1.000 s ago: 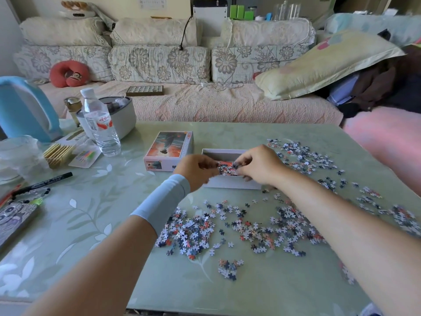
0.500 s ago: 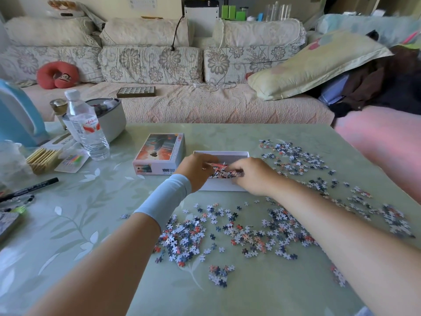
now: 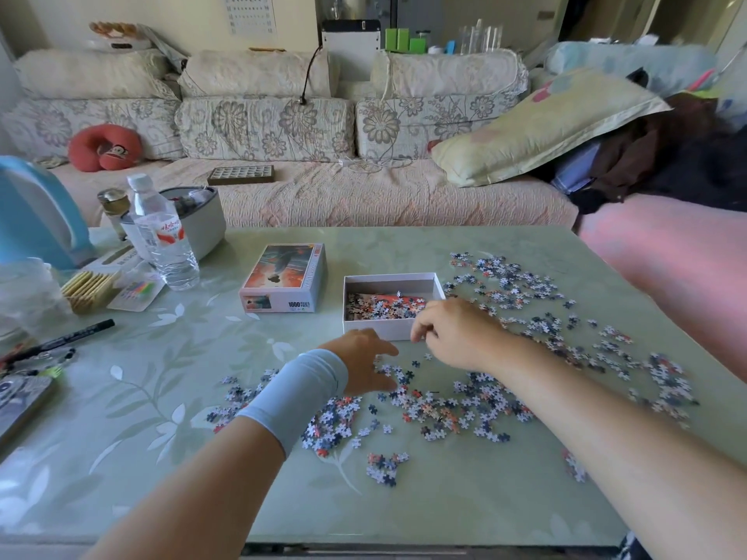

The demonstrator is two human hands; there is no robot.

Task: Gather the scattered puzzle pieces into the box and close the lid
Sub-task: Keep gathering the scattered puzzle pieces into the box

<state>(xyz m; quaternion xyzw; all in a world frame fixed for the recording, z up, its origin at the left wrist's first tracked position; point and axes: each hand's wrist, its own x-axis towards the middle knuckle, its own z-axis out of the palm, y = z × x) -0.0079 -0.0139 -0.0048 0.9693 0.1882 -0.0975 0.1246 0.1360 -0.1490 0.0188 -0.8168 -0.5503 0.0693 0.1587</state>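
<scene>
Head view: the open box (image 3: 391,331) sits on the green table (image 3: 202,398), partly filled with pieces, with its lid (image 3: 285,278) lying just to its left and the loose puzzle pieces (image 3: 440,406) spread in front of it and to its right. Left hand (image 3: 366,365), wearing a pale wrist sleeve (image 3: 297,398), rests low on the near scatter with fingers spread over the pieces. Right hand (image 3: 456,337) hangs at the box's near right corner, fingers curled loosely downward; whether they hold any piece cannot be determined.
</scene>
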